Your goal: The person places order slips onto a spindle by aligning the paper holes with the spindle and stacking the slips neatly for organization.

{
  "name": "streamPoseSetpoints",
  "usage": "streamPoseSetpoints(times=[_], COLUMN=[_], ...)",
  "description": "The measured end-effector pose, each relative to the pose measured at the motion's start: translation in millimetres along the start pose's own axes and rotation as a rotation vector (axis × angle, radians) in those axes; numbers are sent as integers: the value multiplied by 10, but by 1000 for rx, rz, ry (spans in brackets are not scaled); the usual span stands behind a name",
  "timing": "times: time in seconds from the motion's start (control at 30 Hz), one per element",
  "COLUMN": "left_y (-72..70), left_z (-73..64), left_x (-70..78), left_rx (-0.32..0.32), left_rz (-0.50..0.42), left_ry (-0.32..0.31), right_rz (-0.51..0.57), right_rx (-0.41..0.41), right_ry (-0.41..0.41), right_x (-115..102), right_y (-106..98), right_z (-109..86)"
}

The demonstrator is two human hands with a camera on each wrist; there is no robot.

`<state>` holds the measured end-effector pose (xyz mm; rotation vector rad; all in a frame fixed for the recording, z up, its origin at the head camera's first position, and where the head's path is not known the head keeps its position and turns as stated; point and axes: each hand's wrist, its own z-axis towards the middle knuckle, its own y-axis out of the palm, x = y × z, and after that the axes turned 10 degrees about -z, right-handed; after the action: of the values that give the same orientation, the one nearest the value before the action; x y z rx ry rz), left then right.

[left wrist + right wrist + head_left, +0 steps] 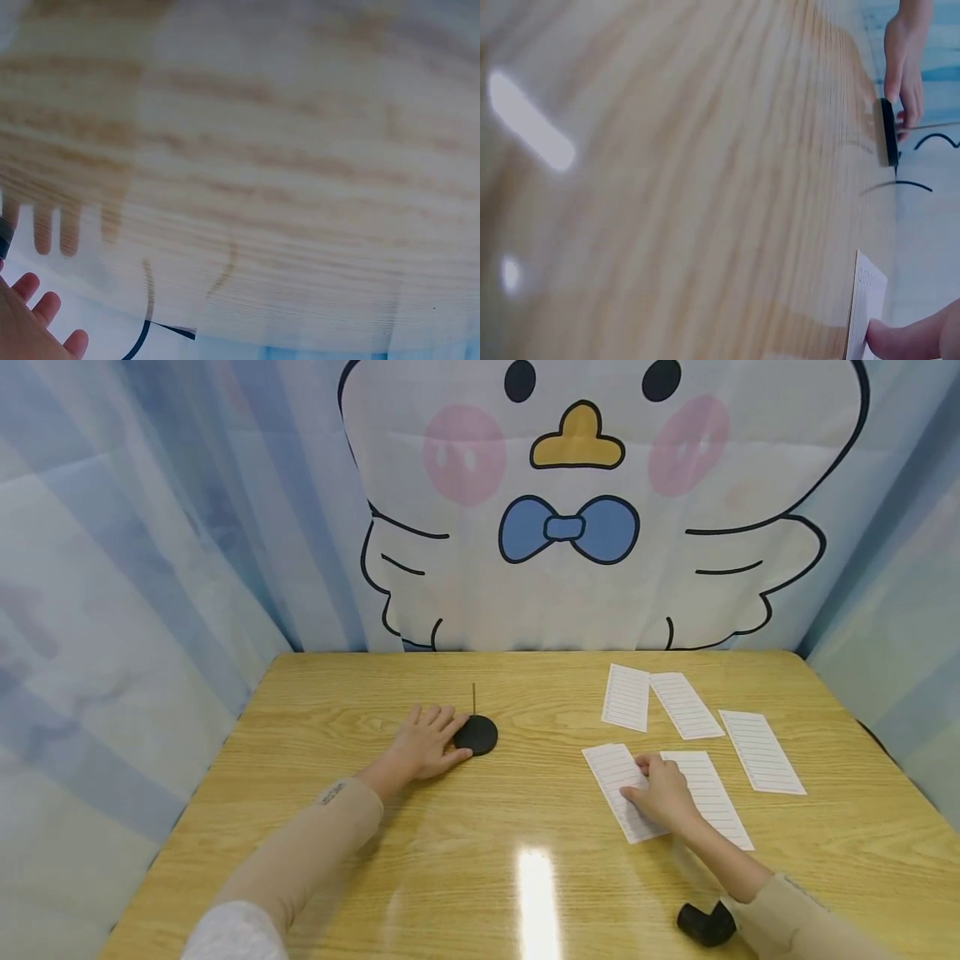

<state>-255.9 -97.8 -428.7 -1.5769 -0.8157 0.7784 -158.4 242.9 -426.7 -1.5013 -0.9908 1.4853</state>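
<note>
A receipt spike with a round black base and a thin upright rod stands left of the table's middle. My left hand rests at the base's left edge, thumb and forefinger against it, the other fingers straight and spread. In the left wrist view, the fingers show only at the lower left corner. Farther right, my right hand pinches a lined paper slip by its right side. The right wrist view shows the thumb pressed on that slip, which stands tilted there.
Several more printed, lined slips lie around the right hand: one slip just right of it, others behind, another at far right. A black bent piece sits by the right sleeve. Curtains with a cartoon bird border the wooden table.
</note>
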Motion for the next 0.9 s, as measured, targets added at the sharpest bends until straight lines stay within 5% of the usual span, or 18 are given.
streamPoseSetpoints(times=[0.9], left_y=[7], left_z=[7], left_x=[18], left_rx=[-20], left_rz=[17], left_ry=[-26], right_rz=[145], right_rx=[-68], right_ry=[44], right_x=[-25], right_y=[-18], right_z=[64])
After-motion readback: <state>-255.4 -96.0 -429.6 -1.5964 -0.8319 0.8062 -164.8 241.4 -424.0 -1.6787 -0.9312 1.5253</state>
